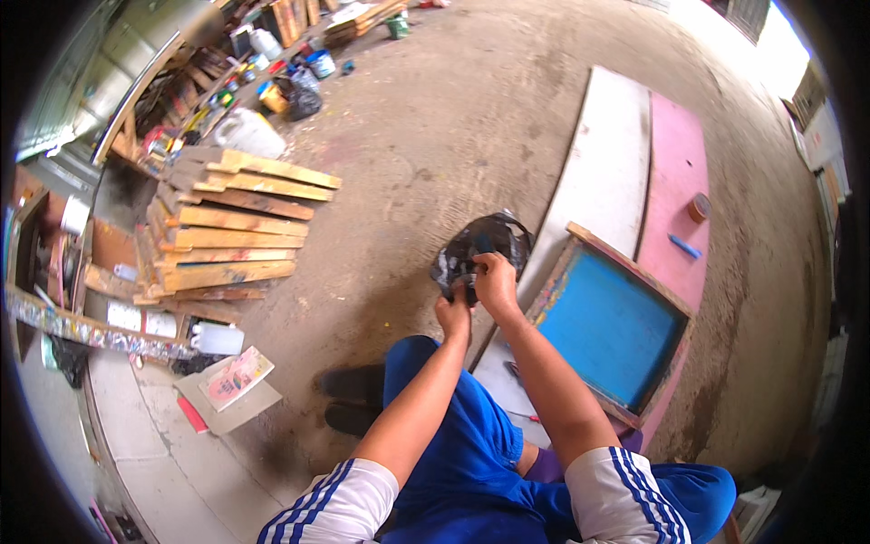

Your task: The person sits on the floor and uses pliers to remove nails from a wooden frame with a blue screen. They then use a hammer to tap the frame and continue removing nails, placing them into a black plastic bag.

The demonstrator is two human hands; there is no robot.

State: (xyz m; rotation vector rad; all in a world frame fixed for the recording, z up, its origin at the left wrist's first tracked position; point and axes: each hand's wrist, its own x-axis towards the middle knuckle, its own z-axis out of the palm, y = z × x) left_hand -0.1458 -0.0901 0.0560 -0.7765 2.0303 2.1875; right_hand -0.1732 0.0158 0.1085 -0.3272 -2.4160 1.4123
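Note:
A black plastic bag (pixel 458 260) hangs in front of my knees, bunched and crinkled, with lighter glints on its folds. My left hand (pixel 455 315) is closed on its near side. Just to the right and a little farther away, my right hand (pixel 495 283) pinches the bag near its top, thumb and fingers together. A small dark bluish patch shows at the bag's mouth; I cannot make out what it is. What lies inside the bag is hidden. Right beside my right forearm lies a wooden frame (pixel 666 272) stretched with a blue screen (pixel 609 326).
White (pixel 609 136) and pink boards (pixel 675 136) lie on the ground at right, bearing a small brown tin (pixel 699 208) and a blue tube-like object (pixel 684 246). At left are stacked wooden slats (pixel 240 238), a white jug (pixel 249 133) and a booklet (pixel 236 379) on cardboard.

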